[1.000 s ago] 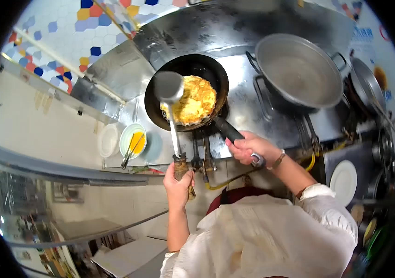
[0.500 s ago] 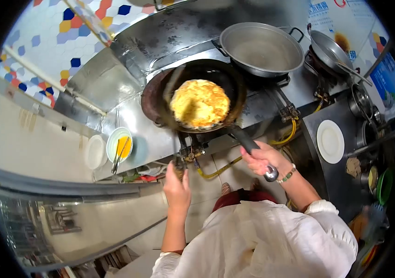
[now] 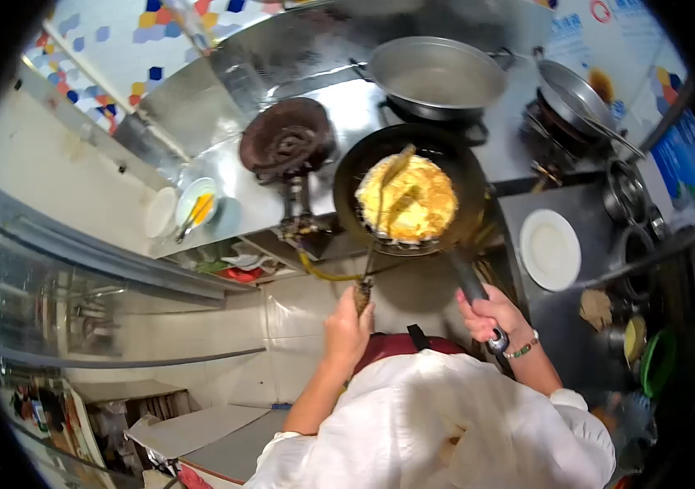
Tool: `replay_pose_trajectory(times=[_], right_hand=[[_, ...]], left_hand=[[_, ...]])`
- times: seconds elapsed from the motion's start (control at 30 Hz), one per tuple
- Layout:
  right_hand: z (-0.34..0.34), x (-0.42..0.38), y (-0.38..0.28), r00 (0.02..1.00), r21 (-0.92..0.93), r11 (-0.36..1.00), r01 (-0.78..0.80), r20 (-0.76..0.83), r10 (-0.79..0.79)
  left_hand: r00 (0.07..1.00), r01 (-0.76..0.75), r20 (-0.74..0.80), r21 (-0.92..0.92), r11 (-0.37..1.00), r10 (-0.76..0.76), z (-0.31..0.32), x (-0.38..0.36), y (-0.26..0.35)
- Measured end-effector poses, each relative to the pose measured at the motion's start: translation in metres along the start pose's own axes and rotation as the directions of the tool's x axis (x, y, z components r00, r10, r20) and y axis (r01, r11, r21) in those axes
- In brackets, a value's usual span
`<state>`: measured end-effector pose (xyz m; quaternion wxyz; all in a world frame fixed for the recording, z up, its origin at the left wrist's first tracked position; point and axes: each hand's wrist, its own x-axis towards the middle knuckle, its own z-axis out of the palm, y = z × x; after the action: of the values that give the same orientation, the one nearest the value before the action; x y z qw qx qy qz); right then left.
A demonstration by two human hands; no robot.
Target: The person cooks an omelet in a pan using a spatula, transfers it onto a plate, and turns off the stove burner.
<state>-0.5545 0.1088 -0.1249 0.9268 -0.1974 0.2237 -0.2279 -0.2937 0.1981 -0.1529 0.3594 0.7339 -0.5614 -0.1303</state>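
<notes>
My right hand (image 3: 496, 316) is wrapped round the black handle of a dark frying pan (image 3: 349, 183). The pan is off the burner (image 3: 286, 140), held over the counter's front edge. A round, golden-yellow omelette (image 3: 429, 200) lies flat in it. In my left hand (image 3: 347, 332) is the handle of a spatula (image 3: 396, 169), its long shaft crossing the pan's near rim and its blade over the omelette's left part.
A white plate (image 3: 549, 248) stands on the dark counter at right. Behind the pan is a large metal pot (image 3: 437, 77), with another pan (image 3: 573, 88) on the far-right burner. At left, a bowl (image 3: 197, 196) contains yellow liquid and utensils.
The frying pan has moved off the left burner, rightward and toward me, with the omelette in it. Both hands moved along with it, and the spatula stays over the omelette.
</notes>
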Motion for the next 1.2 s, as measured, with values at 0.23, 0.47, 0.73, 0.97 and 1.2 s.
replay_pose_trajectory(times=[0.23, 0.47, 0.73, 0.97, 1.2], right_hand=[[-0.031, -0.055, 0.006, 0.999, 0.098, 0.995, -0.015, 0.053, 0.01], [-0.031, -0.098, 0.017, 0.996, 0.09, 0.993, 0.08, -0.049, -0.076], [-0.02, -0.131, 0.047, 0.957, 0.075, 0.969, 0.236, -0.19, -0.218], [-0.004, -0.153, 0.087, 0.871, 0.127, 0.912, 0.39, -0.371, -0.321], [0.024, -0.187, 0.142, 0.697, 0.154, 0.822, 0.548, -0.627, -0.347]], left_hand=[[0.999, -0.033, 0.038, -0.009, 0.999, 0.033, 0.03, -0.031, 0.028], [0.991, -0.12, 0.043, -0.187, 0.975, 0.13, 0.043, -0.036, 0.029], [0.923, -0.188, 0.276, -0.289, 0.939, 0.27, 0.065, -0.013, 0.025], [0.757, -0.391, 0.403, -0.35, 0.851, 0.514, 0.09, 0.009, 0.028], [0.569, 0.374, 0.755, -0.591, 0.714, 0.327, 0.102, 0.044, 0.077]])
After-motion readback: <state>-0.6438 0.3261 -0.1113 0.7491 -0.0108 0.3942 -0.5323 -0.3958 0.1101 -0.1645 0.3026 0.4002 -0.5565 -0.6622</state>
